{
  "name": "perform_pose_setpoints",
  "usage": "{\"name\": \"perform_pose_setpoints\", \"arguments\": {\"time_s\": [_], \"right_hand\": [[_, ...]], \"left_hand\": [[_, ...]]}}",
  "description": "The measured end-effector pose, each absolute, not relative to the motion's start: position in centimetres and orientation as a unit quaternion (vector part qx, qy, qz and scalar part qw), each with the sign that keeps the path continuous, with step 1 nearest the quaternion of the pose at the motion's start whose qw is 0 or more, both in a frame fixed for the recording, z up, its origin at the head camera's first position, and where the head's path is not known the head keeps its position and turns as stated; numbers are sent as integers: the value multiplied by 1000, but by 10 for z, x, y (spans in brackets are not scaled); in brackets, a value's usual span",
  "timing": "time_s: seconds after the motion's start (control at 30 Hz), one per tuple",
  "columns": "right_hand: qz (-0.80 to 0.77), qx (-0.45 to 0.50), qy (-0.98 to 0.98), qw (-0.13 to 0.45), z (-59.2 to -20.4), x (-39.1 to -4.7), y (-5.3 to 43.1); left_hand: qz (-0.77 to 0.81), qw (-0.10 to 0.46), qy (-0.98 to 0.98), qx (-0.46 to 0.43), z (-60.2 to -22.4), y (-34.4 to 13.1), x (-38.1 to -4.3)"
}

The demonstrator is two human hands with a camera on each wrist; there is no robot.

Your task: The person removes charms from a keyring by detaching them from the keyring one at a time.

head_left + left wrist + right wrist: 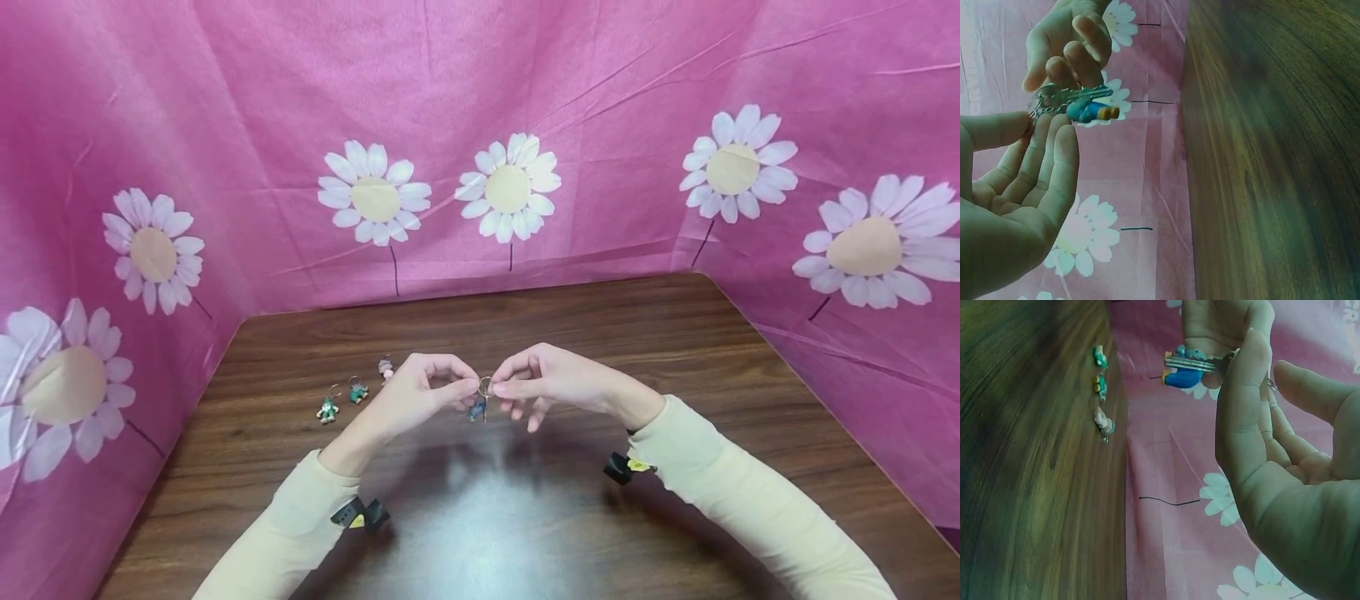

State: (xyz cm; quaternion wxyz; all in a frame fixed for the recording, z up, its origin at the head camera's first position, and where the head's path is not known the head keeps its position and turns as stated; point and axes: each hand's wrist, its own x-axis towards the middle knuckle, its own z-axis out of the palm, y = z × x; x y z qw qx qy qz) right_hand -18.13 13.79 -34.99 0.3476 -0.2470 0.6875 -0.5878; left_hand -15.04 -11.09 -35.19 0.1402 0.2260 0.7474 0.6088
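Observation:
Above the table, a metal key ring (486, 383) is pinched on one side by my left hand (416, 396), between thumb and index finger. Thumb and index finger of my right hand (558, 379) pinch its other side. From the ring hang a small blue figure charm (1184, 377) with yellow feet and, on a short chain, some silver keys (1082, 95). In the right wrist view the keys lie across the figure, and my fingers hide most of the ring. The remaining fingers of both hands are loosely bent.
Left of my left hand, a green-and-white figure keychain (327, 410), a green-and-grey one (358, 390) and a pink-and-grey one (386, 369) lie on the wooden table (570, 517). Pink cloth (600, 75) with printed daisies surrounds the table's back and sides.

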Motion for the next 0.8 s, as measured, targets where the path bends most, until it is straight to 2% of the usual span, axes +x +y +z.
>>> {"name": "perform_pose_setpoints", "arguments": {"time_s": [0.3,0.67,0.8], "right_hand": [[-602,-239,685,333,-354,-181,134],[-667,-216,634,325,-361,-180,132],[-623,-243,673,318,-363,-181,130]], "left_hand": [[597,150,749,245,-356,-113,-151],[626,139,733,228,-354,-115,-150],[627,142,734,221,-354,-116,-151]]}}
